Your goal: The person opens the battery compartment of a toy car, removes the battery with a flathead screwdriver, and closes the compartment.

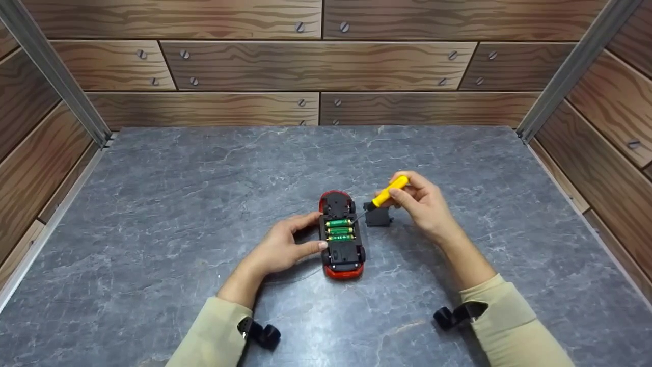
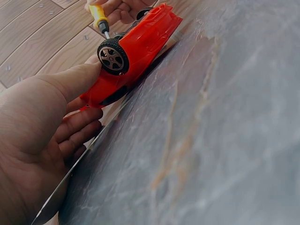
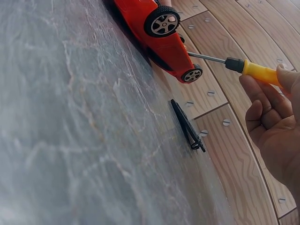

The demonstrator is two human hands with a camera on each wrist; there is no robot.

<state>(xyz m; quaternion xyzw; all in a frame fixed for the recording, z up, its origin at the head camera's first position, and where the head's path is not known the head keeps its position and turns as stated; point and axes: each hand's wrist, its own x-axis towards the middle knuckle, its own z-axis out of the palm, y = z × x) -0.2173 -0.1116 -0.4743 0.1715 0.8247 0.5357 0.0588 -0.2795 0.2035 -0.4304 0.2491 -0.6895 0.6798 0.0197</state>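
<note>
A red toy car (image 1: 344,252) lies upside down on the table, its black underside facing up. Three green batteries (image 1: 340,231) sit in its uncovered compartment. My left hand (image 1: 282,247) holds the car by its left side, with the thumb at a wheel (image 2: 112,57). In my right hand (image 1: 423,209) is a yellow-handled screwdriver (image 1: 389,191), pinched by the handle. Its metal shaft (image 3: 206,57) slants down to the right end of the topmost battery, where the tip is hidden in the right wrist view. A black battery cover (image 1: 378,216) lies just right of the car, below the screwdriver handle.
A thin wire (image 1: 300,278) trails over the grey marbled table (image 1: 204,178) from the car toward the left forearm. Wood-patterned panels (image 1: 316,63) and metal corner posts (image 1: 575,66) border the table. Each sleeve carries a black wrist mount (image 1: 262,334).
</note>
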